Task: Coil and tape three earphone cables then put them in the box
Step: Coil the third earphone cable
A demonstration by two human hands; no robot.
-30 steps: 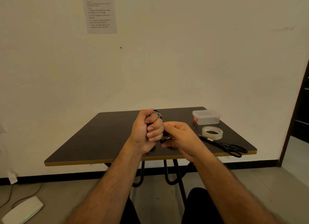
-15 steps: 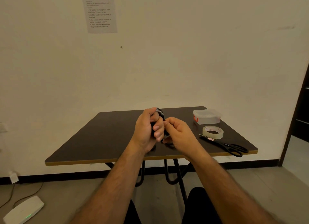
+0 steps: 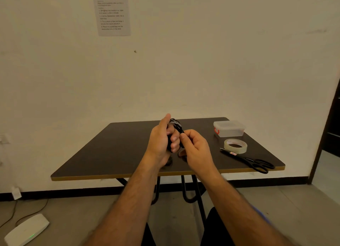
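Black earphone cable (image 3: 177, 126) sits in the middle of the frame, looped round the curled fingers (image 3: 174, 141) of the left hand (image 3: 159, 141). Just beside it, the right hand (image 3: 196, 147) pinches a strand. It looks thin, light and floppy, so the loops could spring loose. Best to hold the whole bundle at its middle. The box (image 3: 229, 129) waits at the right on the worktop (image 3: 110, 150).

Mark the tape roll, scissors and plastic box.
tape roll (image 3: 235, 148), head view, front of its outer wall.
scissors (image 3: 247, 160), head view, near the pivot.
plastic box (image 3: 229, 125), head view, on its lid.
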